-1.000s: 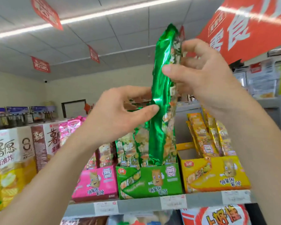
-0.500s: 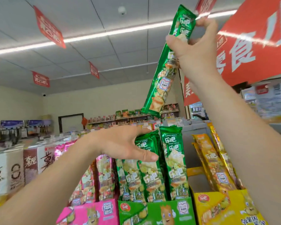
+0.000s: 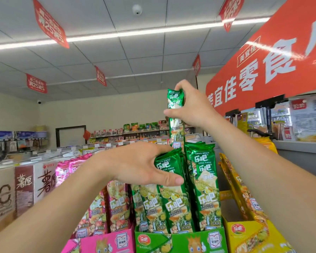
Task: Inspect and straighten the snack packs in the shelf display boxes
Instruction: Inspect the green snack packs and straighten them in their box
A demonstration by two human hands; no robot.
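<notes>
Green snack packs (image 3: 173,203) stand upright in the green display box (image 3: 181,241), bottom centre. Left hand (image 3: 140,165), forearm entering from lower left, clasps their tops between thumb and fingers. Behind, right hand (image 3: 193,110) grips a single pack (image 3: 176,132) upright above the row.

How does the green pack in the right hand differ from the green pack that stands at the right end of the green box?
The held pack sticks up above the row, gripped near its top by the right hand; the end pack stands in the green box, untouched. The hand hides part of the held pack's front; the end pack's front is in plain view. Both are upright, same green wrapper.
</notes>
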